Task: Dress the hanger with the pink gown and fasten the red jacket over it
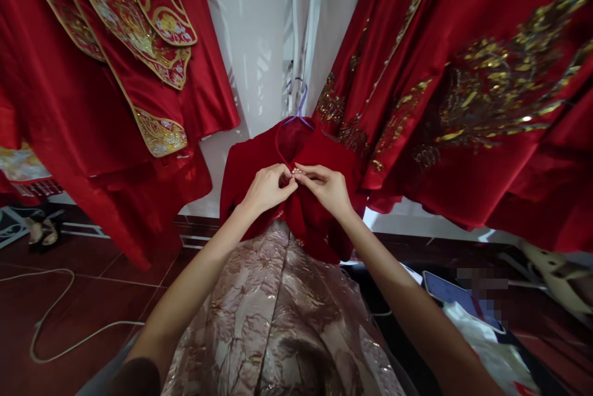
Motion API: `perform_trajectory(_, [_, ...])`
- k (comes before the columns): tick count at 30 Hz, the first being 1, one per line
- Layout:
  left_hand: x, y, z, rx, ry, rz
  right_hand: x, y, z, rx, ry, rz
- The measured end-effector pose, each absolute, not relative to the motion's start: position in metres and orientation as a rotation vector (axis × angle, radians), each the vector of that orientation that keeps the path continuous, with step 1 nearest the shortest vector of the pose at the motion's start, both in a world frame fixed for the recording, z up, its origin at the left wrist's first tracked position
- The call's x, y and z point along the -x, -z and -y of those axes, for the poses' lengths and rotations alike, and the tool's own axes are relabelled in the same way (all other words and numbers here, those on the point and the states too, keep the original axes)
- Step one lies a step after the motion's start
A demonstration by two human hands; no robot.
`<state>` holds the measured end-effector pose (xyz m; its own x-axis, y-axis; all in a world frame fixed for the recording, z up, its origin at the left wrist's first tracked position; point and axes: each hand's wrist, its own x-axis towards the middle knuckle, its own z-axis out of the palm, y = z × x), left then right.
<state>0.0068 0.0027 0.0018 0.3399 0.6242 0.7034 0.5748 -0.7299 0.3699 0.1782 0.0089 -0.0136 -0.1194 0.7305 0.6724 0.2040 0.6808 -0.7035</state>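
Observation:
A dark red velvet jacket [250, 170] hangs on a purple hanger [300, 109] in front of me, over a pink and gold brocade skirt [273, 315]. My left hand [266, 188] and my right hand [327, 188] meet at the jacket's front opening. Both are closed in a pinch on a small pearl-like fastening [294, 172] at the chest. The fingertips of the two hands touch each other there.
Red garments with gold embroidery hang at the left [115, 75] and at the right [463, 93] against a white wall. A white cable [50, 315] loops over the dark red floor tiles. A phone [447, 291] lies on white cloth at the lower right. Shoes [42, 232] stand far left.

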Motion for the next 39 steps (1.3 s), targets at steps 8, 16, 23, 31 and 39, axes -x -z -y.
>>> perform_trajectory(8, [-0.004,-0.013,-0.006,-2.722,-1.215,-1.092,-0.181,0.012,-0.013,0.796,-0.588,1.682])
perform_trajectory(16, [-0.015,0.011,-0.015,-2.323,-1.341,-0.989,-0.17,0.031,-0.008,0.811,-0.625,1.636])
perform_trajectory(23, [-0.031,0.05,-0.013,-1.655,-1.448,-0.864,-0.161,0.091,0.013,1.077,-0.612,1.608])
perform_trajectory(31, [-0.032,0.081,-0.002,-1.062,-1.466,-0.749,-0.205,0.061,0.02,1.196,-0.719,1.654])
perform_trajectory(39, [-0.04,0.086,0.018,-0.894,-1.463,-0.6,-0.183,0.041,0.049,0.951,-0.997,1.664])
